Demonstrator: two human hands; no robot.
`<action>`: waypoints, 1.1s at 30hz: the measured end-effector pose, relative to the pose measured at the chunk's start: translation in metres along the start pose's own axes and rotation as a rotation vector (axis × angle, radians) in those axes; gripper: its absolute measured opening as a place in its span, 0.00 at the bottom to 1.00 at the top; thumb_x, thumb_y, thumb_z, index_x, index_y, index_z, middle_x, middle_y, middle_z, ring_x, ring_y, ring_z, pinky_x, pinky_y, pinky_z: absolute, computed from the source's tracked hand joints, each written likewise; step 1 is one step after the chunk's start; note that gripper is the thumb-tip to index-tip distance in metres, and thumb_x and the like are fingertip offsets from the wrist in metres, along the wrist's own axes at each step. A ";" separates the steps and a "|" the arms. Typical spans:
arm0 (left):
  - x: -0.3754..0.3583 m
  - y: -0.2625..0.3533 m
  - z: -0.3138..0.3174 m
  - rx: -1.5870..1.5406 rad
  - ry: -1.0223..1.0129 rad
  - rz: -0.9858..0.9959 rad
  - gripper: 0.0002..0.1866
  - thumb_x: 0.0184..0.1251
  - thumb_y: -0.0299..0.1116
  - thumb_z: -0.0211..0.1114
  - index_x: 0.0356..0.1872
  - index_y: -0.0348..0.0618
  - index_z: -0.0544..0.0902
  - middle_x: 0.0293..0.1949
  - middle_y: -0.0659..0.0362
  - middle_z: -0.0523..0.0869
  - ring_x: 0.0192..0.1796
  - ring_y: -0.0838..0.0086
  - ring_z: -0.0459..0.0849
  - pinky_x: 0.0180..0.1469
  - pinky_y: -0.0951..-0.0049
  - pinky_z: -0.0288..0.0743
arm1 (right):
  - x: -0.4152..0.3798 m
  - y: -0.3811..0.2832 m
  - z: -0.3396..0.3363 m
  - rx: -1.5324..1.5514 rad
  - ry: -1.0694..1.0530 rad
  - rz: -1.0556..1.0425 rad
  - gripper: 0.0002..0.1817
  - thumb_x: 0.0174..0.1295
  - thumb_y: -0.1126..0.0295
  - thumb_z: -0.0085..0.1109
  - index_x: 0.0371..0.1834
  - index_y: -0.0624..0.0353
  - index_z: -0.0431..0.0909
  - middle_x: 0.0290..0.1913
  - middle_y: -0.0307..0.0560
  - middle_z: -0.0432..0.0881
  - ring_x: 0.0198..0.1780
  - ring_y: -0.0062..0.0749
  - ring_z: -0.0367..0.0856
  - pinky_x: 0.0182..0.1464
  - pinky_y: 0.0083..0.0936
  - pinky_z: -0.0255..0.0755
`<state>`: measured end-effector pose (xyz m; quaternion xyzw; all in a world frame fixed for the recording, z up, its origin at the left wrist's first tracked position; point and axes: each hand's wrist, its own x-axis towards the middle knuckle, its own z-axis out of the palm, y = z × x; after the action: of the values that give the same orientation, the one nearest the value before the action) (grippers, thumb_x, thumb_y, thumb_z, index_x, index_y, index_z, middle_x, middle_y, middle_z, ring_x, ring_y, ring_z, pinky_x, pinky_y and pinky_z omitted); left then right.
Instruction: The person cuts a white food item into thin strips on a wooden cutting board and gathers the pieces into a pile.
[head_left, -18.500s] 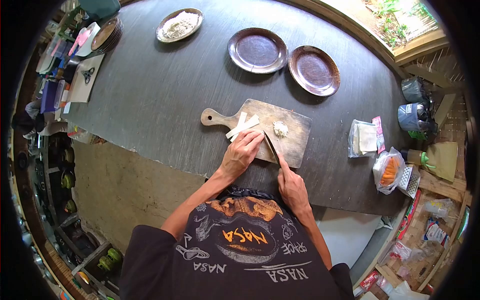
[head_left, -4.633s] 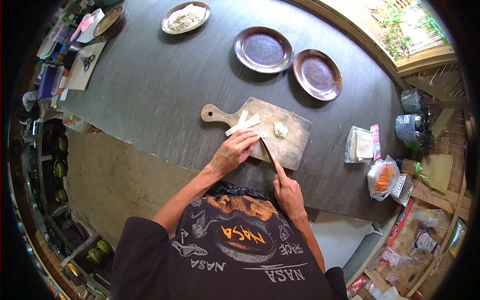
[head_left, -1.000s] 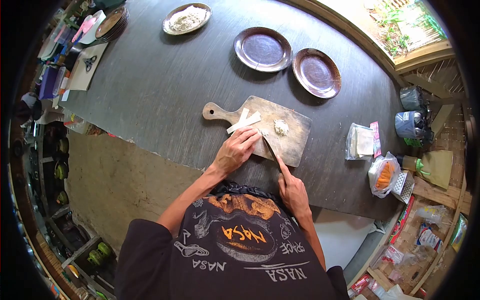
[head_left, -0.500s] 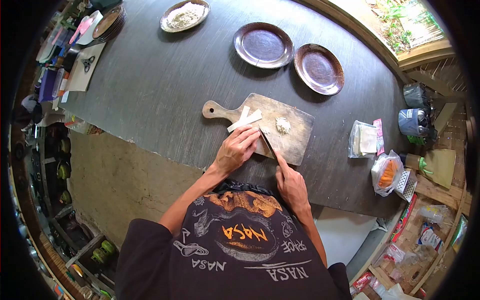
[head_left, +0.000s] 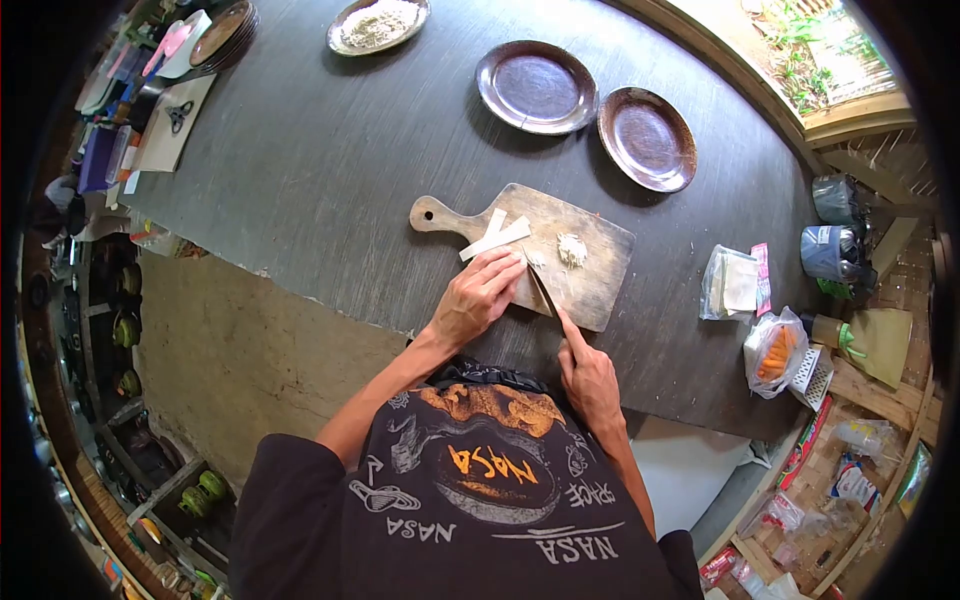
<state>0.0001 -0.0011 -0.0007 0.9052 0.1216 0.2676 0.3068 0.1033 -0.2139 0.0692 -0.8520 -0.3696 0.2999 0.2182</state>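
On a wooden cutting board with a handle lie flat white strips, one across another. My left hand presses its bent fingers together on white strips near the board's front edge; its fingertips hide part of what they hold. My right hand is closed around the handle of a dark-bladed knife, its index finger stretched along the spine. The blade points away from me, just right of my left fingertips. A small heap of thin white shreds sits farther right on the board, with loose bits near the blade.
Two brown plates stand beyond the board. A plate of white shreds is at the far edge. To the right are a packet of white sheets and a bag of carrots. Scissors lie far left.
The knife and my right hand have shifted slightly right, away from my left fingertips. My left hand stays on the strips. The whole view has moved a little.
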 end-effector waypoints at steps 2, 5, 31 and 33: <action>0.000 -0.001 0.001 -0.014 0.004 0.009 0.17 0.68 0.24 0.72 0.57 0.35 0.88 0.56 0.53 0.91 0.66 0.61 0.85 0.69 0.63 0.81 | 0.002 0.005 0.006 0.018 0.039 -0.030 0.33 0.74 0.72 0.53 0.84 0.45 0.64 0.31 0.66 0.84 0.33 0.63 0.85 0.40 0.56 0.77; 0.000 -0.001 0.000 -0.009 0.003 0.015 0.17 0.68 0.24 0.72 0.56 0.35 0.88 0.56 0.53 0.91 0.65 0.61 0.85 0.68 0.63 0.82 | 0.006 0.001 0.008 0.019 0.045 -0.048 0.34 0.75 0.71 0.53 0.84 0.44 0.64 0.31 0.66 0.84 0.32 0.63 0.85 0.40 0.57 0.77; -0.002 0.001 0.000 -0.035 -0.003 -0.019 0.16 0.68 0.24 0.72 0.56 0.36 0.89 0.57 0.54 0.91 0.67 0.62 0.85 0.70 0.63 0.80 | 0.008 -0.007 -0.001 -0.019 0.015 -0.024 0.32 0.75 0.72 0.53 0.83 0.46 0.65 0.32 0.68 0.84 0.33 0.63 0.86 0.41 0.55 0.77; 0.002 -0.002 -0.002 -0.041 0.007 -0.027 0.16 0.67 0.23 0.73 0.55 0.36 0.90 0.57 0.54 0.91 0.67 0.62 0.85 0.70 0.62 0.80 | 0.005 -0.005 -0.001 -0.038 0.032 -0.044 0.35 0.74 0.72 0.54 0.85 0.43 0.64 0.31 0.65 0.85 0.33 0.62 0.87 0.40 0.55 0.79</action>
<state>0.0003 0.0021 0.0005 0.8961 0.1294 0.2691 0.3283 0.1043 -0.2065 0.0711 -0.8523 -0.3901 0.2744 0.2145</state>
